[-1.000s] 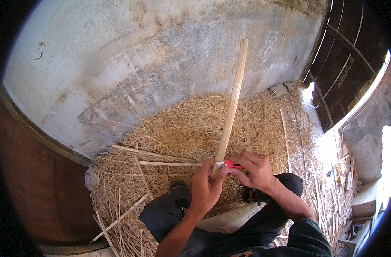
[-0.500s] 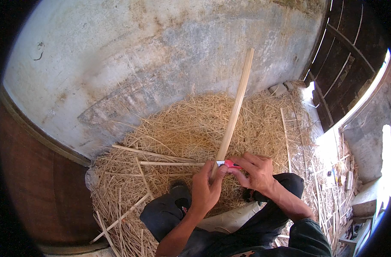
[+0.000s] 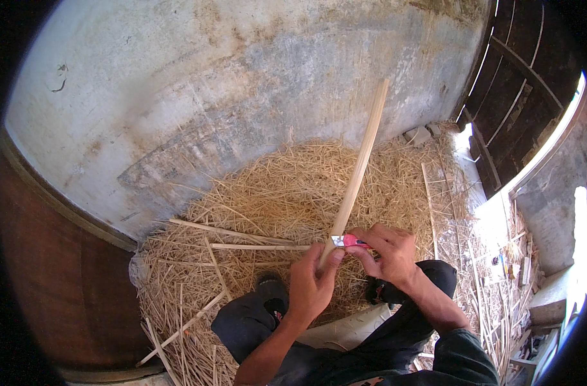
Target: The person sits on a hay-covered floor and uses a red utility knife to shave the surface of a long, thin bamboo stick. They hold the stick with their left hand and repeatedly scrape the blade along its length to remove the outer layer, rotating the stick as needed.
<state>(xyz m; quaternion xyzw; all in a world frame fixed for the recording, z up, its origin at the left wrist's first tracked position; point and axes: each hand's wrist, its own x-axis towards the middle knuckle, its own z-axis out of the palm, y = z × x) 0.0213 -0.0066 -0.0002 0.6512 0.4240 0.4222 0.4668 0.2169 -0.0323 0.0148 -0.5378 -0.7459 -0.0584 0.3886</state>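
A long, pale bamboo or wood strip (image 3: 359,166) slants up and to the right, away from me. Its near end sits in my left hand (image 3: 312,276), closed with the thumb along the strip. My right hand (image 3: 393,254) grips a utility knife (image 3: 353,241) by its red handle, fingers wrapped round it. The knife's short metal blade touches the strip just above my left thumb and lies across it. Part of the handle is hidden by my right fingers.
Straw-like shavings (image 3: 274,183) cover the floor ahead. Loose strips (image 3: 255,246) lie on them at the left, and more (image 3: 433,209) at the right. A stained wall (image 3: 242,90) rises behind. My knees flank a pale sheet (image 3: 348,328). Blocks (image 3: 417,135) sit by the wall.
The strip's far end has swung slightly right and down. The knife has moved a little up along the strip, and more of its blade shows. Both hands keep their grip.
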